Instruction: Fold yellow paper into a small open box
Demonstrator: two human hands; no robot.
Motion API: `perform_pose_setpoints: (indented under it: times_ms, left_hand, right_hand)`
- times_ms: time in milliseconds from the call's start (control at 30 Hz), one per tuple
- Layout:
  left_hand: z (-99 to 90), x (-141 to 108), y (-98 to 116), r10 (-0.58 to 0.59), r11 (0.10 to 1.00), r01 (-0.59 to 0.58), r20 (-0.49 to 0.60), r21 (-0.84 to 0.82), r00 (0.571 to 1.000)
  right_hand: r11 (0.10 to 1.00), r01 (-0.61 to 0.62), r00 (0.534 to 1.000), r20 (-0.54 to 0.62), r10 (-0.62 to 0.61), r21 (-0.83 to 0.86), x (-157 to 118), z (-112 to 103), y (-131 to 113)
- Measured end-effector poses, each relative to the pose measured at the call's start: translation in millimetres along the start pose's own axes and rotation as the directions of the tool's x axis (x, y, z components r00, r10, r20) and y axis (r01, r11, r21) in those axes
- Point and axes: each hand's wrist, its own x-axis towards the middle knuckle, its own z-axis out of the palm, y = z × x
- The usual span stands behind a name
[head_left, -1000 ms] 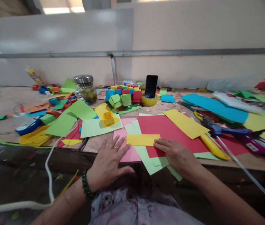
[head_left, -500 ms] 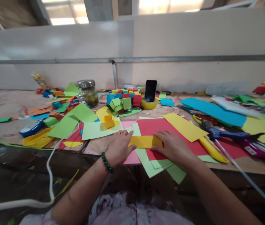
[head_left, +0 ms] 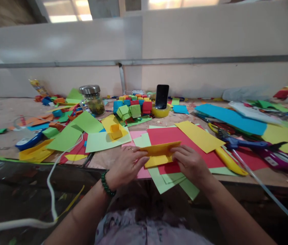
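Observation:
Between my two hands is a folded strip of yellow paper (head_left: 159,156), its long flaps standing partly up along a crease. My left hand (head_left: 128,161) pinches its left end, and my right hand (head_left: 189,161) grips its right end with bent fingers. Beneath it lie a red sheet (head_left: 159,134), pale green sheets (head_left: 165,182) and a pink sheet. A small yellow folded paper box (head_left: 116,131) sits up and left of my left hand, on a pale green sheet (head_left: 95,143).
Behind stand a pile of coloured paper cubes (head_left: 133,107), a phone (head_left: 162,97) propped in a tape roll (head_left: 161,111), and a lidded glass jar (head_left: 92,100). A blue-handled tool (head_left: 246,143), possibly a glue gun, and a yellow-handled cutter (head_left: 230,162) lie right. A white cable (head_left: 53,190) hangs over the left front edge.
The yellow strip lay flat and folded narrow under my fingers; now it is opened along its crease, with its flaps raised. Both hands have shifted their hold at its ends.

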Motion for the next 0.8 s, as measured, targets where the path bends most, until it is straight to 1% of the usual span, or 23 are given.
perform_pose_setpoints:
  times_ms: [67,133,167,233,300,333,367,433,467,533,600,667,733,800]
  left_hand:
    - [3.7,1.6,0.0,-0.038,0.999,0.038,0.009,0.029,0.999]
    - [7.0,3.8,-1.6,-0.05,0.997,0.05,0.003,0.063,0.999]
    - [7.6,5.2,-2.6,-0.053,0.995,0.055,-0.024,0.086,0.998]
    - [6.1,8.8,-4.6,-0.066,0.984,0.086,-0.132,0.155,0.989]
    - [2.1,14.1,-5.4,-0.049,0.967,0.103,-0.229,0.234,0.972]
    - [0.0,17.2,-5.3,-0.021,0.959,0.086,-0.237,0.268,0.971]
    - [-1.8,20.4,-5.0,0.013,0.953,0.053,-0.215,0.298,0.977]
    - [-3.8,26.0,-4.5,0.055,0.944,-0.012,-0.12,0.33,0.991]
    - [-4.1,28.1,-4.5,0.046,0.943,-0.018,-0.075,0.332,0.996]
    - [-4.2,30.2,-5.1,-0.012,0.946,0.02,-0.027,0.323,1.0]
    - [-4.6,29.8,-5.5,-0.051,0.953,0.055,-0.023,0.298,0.998]
    - [-5.2,28.2,-3.8,-0.032,0.96,0.046,-0.058,0.276,0.998]
    - [-5.2,27.0,0.5,0.047,0.964,-0.028,-0.066,0.265,0.997]
    - [-3.5,27.1,6.1,0.117,0.953,-0.11,-0.011,0.281,0.993]
  right_hand:
    - [0.998,-0.042,0.996,0.08,0.037,0.052,-2.5,-0.9,1.5]
    - [0.989,-0.113,0.98,0.172,0.096,0.097,-2.4,-5.4,0.7]
    - [0.982,-0.149,0.968,0.218,0.122,0.114,-1.5,-8.6,-0.5]
    - [0.97,-0.201,0.942,0.298,0.154,0.134,1.6,-14.3,-3.7]
    - [0.962,-0.241,0.921,0.343,0.183,0.132,4.7,-16.3,-6.4]
    - [0.958,-0.261,0.914,0.35,0.204,0.122,5.9,-15.3,-7.2]
    - [0.954,-0.28,0.91,0.347,0.228,0.109,6.7,-13.2,-7.6]
    - [0.949,-0.304,0.907,0.33,0.263,0.081,7.4,-7.2,-7.4]
    - [0.95,-0.304,0.907,0.326,0.266,0.069,7.4,-4.3,-7.1]
    - [0.957,-0.286,0.912,0.324,0.253,0.057,7.3,0.0,-6.6]
    - [0.963,-0.264,0.917,0.324,0.233,0.054,7.3,1.8,-6.6]
    - [0.968,-0.24,0.926,0.318,0.205,0.075,7.6,2.0,-6.8]
    - [0.969,-0.226,0.932,0.31,0.185,0.102,8.5,1.9,-6.9]
    - [0.969,-0.217,0.936,0.307,0.172,0.121,9.3,1.4,-6.4]
